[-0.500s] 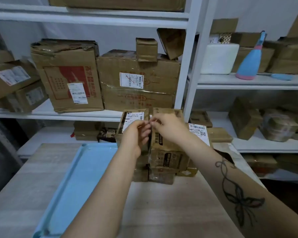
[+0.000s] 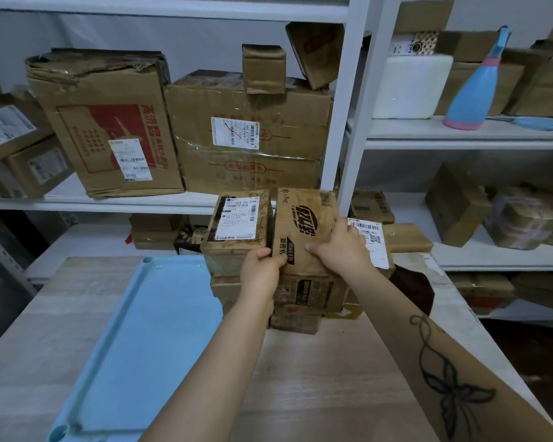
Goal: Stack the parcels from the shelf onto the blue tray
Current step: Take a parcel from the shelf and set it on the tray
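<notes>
Fingers of left hand curl round near-left edge of printed carton. Right hand clamps the same carton from above, thumb on top face, fingers hooked over its right edge. Carton tops a stack on the wooden table, touching labelled parcel on its left. Blue tray lies just beside the stack, left, bed exposed. White shelf post close behind carton's far edge.
</notes>
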Demonstrator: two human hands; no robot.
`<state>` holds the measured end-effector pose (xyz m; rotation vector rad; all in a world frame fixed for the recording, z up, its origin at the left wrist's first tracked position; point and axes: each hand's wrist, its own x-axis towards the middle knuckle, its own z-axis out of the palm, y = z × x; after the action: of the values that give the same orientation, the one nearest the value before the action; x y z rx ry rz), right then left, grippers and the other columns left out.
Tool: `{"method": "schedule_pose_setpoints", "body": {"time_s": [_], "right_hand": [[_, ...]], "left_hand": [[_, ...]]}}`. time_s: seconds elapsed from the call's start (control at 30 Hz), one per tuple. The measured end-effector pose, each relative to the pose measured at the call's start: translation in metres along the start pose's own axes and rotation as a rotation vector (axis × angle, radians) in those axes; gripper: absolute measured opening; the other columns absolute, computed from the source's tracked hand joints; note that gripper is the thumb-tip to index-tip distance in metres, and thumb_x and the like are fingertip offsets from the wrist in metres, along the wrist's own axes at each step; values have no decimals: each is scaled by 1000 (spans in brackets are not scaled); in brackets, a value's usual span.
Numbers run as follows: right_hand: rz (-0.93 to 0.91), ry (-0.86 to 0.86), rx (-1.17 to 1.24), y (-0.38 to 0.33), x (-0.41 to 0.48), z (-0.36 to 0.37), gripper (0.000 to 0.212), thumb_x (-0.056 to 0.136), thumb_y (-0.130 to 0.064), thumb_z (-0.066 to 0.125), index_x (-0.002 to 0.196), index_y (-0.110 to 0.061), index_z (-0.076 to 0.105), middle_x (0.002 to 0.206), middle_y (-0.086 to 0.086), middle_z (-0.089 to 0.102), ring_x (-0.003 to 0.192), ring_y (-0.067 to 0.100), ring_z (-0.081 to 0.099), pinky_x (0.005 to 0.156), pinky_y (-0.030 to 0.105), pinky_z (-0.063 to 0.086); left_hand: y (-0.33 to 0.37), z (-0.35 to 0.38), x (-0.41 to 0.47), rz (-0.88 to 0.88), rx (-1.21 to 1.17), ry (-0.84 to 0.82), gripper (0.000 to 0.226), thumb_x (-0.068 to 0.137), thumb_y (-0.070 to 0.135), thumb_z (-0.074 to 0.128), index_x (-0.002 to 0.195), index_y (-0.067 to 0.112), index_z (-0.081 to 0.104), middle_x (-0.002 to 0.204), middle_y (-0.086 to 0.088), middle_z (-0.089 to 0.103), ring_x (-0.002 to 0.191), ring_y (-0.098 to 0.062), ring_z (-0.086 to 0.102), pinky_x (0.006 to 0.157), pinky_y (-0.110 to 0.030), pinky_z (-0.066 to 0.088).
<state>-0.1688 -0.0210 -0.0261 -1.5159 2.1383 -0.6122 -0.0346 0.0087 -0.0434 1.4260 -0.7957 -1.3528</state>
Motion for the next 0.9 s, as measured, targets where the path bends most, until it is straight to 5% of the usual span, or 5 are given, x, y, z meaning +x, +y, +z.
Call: {"method": "schedule_pose_setpoints", "body": {"time_s": [0.07,0.27,0.53,0.7,0.9], "right_hand": [[47,-54,138,5,6,3,91,74,-47,71,146,-18,23,145,10,39,132,31,38,108,47,35],[95,-93,492,14,8,6,77,78,-32,74,140,-14,32,136,4,52,122,27,52,102,45,44],[97,-54,513,18,11,10,45,86,-28,63,126,-15,49,122,5,61,109,28,59,95,47,48],[94,-14,461,13,9,8,37,95,-23,48,131,-13,46,123,7,60,109,29,57,92,40,48],[56,44,488,9,9,3,41,98,-20,41,139,-15,41,132,5,55,114,28,54,89,37,45]], "left_hand": [[-4,1,2,0,39,-11,43,84,8,64,125,2,50,117,-14,62,100,-24,61,82,-34,52],[-8,-1,5,-34,68,-65,43,85,14,65,126,6,53,115,-11,65,95,-20,63,66,-27,50],[-9,0,-3,-41,-28,-109,34,87,8,62,121,14,61,108,-6,69,96,-21,64,72,-34,54],[-7,-3,-4,-18,-69,-131,34,87,6,62,119,16,62,108,-5,70,91,-16,65,62,-26,50],[-4,-2,-3,0,-110,-137,41,84,5,65,124,15,61,110,-5,70,102,-23,64,93,-46,51]]}}
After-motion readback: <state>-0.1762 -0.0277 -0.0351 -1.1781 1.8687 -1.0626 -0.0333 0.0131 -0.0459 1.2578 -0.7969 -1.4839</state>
